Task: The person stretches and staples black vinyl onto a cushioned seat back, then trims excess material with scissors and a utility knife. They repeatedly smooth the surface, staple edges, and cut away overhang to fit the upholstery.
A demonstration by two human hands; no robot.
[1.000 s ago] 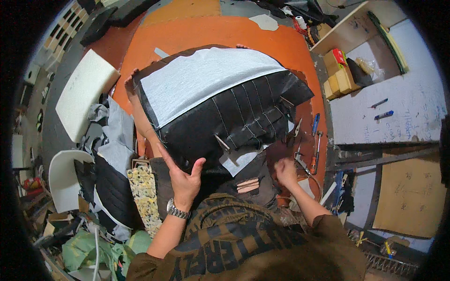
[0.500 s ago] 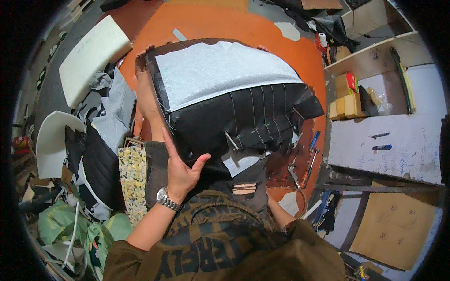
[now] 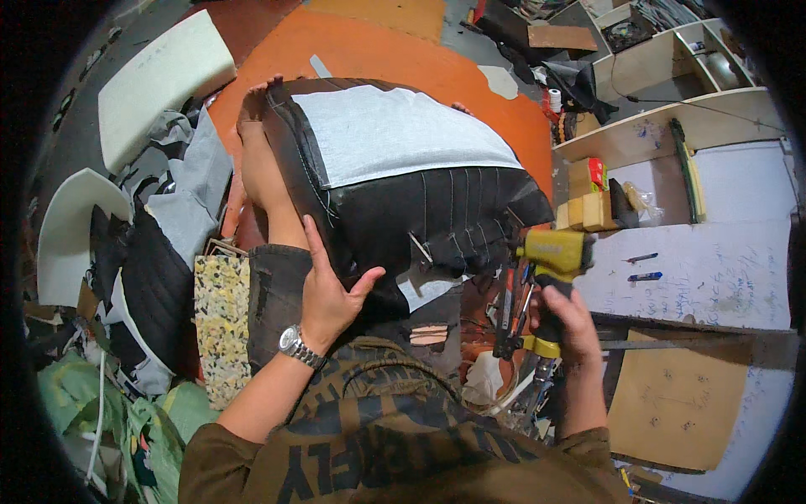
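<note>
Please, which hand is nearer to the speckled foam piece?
The left hand: it touches the black cover, to the right of the speckled foam piece. The right hand, gripping the yellow-and-black tool, is farther right.

Brought the right hand [image 3: 576,326] back into view, this time wrapped around a yellow-and-black gun-shaped tool [image 3: 556,254], near the black cover [image 3: 369,223].

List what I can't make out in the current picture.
All in the head view:
- Underside of the black padded piece: hidden by its own upper side.
- Full grip of the right hand: some fingers are behind the handle of the yellow-and-black power tool.
- Tool's nose, touching the piece or not: too dark and cluttered there.
- Wristwatch reading: too small.
- Green material's full outline: cut off by the dark rim, lower left.
</note>
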